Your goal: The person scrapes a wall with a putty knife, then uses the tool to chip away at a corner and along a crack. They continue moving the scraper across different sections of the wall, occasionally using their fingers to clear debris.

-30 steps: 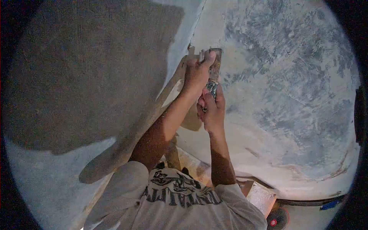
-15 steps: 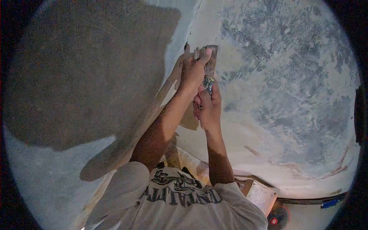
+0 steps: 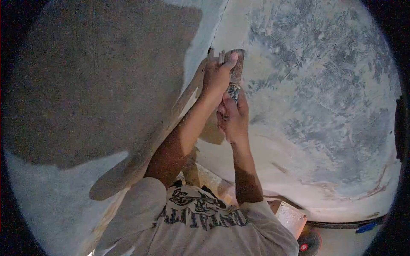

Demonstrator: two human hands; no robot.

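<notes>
Pointing its blade away from the person's body, one scraper [image 3: 236, 70] lies against the wall [image 3: 324, 106]. Its long axis runs from the handle, on the body side, out to the squared blade edge, leaning slightly. The right hand [image 3: 232, 116] is closed tight around the handle. The left hand [image 3: 217, 76], just beyond the right one and touching it, curls over the blade with its fingers [image 3: 231, 59] pressing on the blade's face. That makes two hands on a single tool.

Right of the hands the wall is patchy grey and white, rough with smeared filler. Left of them a corner seam [image 3: 218, 25] meets a second wall [image 3: 98, 77], brown in shadow. Well below the right hand lie one pale block [image 3: 291, 218], one round disc with a red centre [image 3: 306, 245] and one small blue item [image 3: 366, 227].
</notes>
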